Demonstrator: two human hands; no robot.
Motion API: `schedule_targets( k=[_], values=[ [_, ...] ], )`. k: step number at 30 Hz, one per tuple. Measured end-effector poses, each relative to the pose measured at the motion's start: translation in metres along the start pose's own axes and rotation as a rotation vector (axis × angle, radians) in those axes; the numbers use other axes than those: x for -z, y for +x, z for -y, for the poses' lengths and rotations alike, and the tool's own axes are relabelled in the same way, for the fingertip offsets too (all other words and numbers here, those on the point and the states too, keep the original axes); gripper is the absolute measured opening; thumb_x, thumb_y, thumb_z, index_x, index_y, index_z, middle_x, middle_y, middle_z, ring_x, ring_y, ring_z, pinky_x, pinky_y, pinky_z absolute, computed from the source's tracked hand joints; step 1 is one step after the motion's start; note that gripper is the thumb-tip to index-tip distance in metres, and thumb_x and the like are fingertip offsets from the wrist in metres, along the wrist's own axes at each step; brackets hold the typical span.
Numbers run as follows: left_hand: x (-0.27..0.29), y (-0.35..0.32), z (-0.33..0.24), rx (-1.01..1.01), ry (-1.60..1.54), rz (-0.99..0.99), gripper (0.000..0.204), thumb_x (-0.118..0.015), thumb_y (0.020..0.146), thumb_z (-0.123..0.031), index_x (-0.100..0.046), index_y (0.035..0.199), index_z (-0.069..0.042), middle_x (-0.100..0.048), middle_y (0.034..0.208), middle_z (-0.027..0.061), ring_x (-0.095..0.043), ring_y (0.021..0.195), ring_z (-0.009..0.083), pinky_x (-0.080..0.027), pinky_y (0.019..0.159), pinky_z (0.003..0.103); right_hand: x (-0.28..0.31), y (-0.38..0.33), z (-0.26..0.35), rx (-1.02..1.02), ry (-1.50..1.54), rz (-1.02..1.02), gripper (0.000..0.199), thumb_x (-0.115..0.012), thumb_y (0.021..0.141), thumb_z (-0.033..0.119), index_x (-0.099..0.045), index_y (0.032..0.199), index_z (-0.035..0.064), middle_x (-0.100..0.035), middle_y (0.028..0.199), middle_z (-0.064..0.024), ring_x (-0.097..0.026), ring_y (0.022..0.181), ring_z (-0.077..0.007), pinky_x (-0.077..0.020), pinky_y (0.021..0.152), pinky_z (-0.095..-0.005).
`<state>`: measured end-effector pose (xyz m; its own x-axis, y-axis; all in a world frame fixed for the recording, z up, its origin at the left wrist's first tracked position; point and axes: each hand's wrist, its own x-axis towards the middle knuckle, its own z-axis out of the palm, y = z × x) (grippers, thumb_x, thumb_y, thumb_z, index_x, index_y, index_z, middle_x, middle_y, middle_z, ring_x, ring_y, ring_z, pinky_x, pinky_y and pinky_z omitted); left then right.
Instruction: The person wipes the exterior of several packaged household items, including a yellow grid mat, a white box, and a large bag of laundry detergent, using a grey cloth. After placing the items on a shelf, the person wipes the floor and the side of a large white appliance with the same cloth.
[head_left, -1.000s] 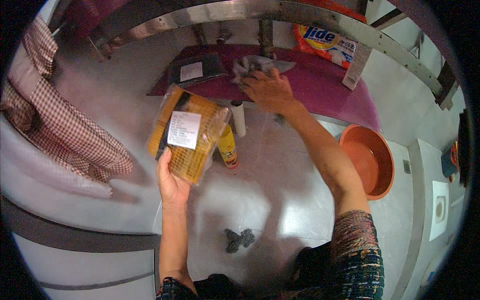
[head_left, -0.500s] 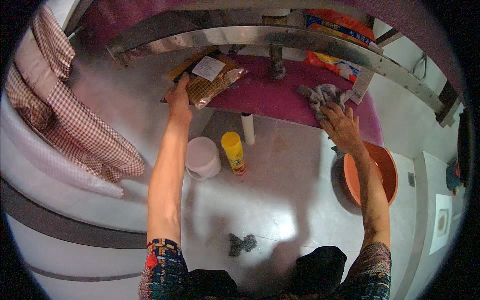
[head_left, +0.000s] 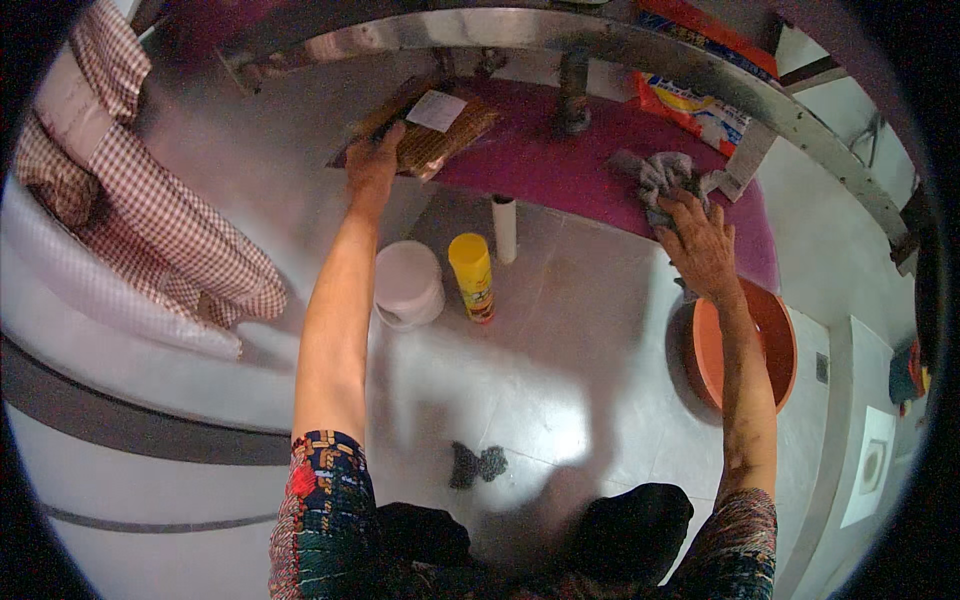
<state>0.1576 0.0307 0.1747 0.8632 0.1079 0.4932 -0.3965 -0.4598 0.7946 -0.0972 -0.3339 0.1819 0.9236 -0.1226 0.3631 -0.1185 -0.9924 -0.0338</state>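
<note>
While your left hand presses flat on the clear packet of brown contents with its white label, at the left end of the magenta mat, keep the palm spread so the packet stays put; your right hand, well apart from it, is clamped on the grey rag at the mat's right end, so wipe with the cloth bunched under the fingers. Head view, containers: orange basin on the floor just below the right wrist, contents hidden by the arm; white tub, lidded, contents unseen; yellow bottle, capped, beside the tub.
</note>
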Motion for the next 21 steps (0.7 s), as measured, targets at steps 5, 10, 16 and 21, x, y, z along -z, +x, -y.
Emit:
schedule_targets(
  k=[5, 10, 16, 21],
  values=[
    [0.016, -0.023, -0.021, 0.07, -0.263, 0.004, 0.054, -0.069, 0.075, -0.044, -0.062, 0.105, 0.0, -0.063, 0.099, 0.0139, -0.058, 0.089, 0.0246, -0.043, 0.079, 0.036, -0.004, -0.001, -0.002, 0.009, 0.025, -0.065, 0.041, -0.052, 0.085, 0.039, -0.052, 0.121, 0.0201, -0.046, 0.13, -0.0045, -0.043, 0.112, -0.0392, -0.0368, 0.089, -0.0577],
    [0.028, -0.038, -0.026, 0.419, -0.502, -0.139, 0.059, -0.073, 0.071, -0.042, -0.055, 0.115, -0.008, -0.06, 0.1, 0.0105, -0.057, 0.08, 0.0261, -0.044, 0.07, 0.041, -0.01, 0.0, -0.004, -0.002, -0.026, -0.086, 0.043, -0.053, 0.084, 0.04, -0.051, 0.122, 0.0198, -0.045, 0.131, -0.0043, -0.041, 0.115, -0.0388, -0.037, 0.089, -0.0586],
    [0.047, -0.041, -0.022, 0.516, -0.574, -0.164, 0.056, -0.077, 0.069, -0.042, -0.053, 0.11, -0.012, -0.059, 0.097, 0.0086, -0.056, 0.072, 0.0208, -0.044, 0.048, 0.032, -0.004, 0.014, 0.01, -0.113, -0.034, -0.043, 0.042, -0.053, 0.084, 0.039, -0.05, 0.121, 0.0204, -0.047, 0.126, -0.0054, -0.042, 0.114, -0.0367, -0.0383, 0.088, -0.057],
    [0.051, -0.055, -0.025, 0.787, -0.759, 0.112, 0.047, -0.076, 0.071, -0.037, -0.055, 0.105, -0.013, -0.059, 0.094, 0.0067, -0.052, 0.066, 0.0179, -0.041, 0.049, 0.032, -0.014, 0.04, 0.038, -0.035, -0.115, -0.047, 0.039, -0.051, 0.087, 0.036, -0.05, 0.122, 0.0201, -0.049, 0.123, -0.0045, -0.045, 0.109, -0.0356, -0.0403, 0.087, -0.0538]
  ],
)
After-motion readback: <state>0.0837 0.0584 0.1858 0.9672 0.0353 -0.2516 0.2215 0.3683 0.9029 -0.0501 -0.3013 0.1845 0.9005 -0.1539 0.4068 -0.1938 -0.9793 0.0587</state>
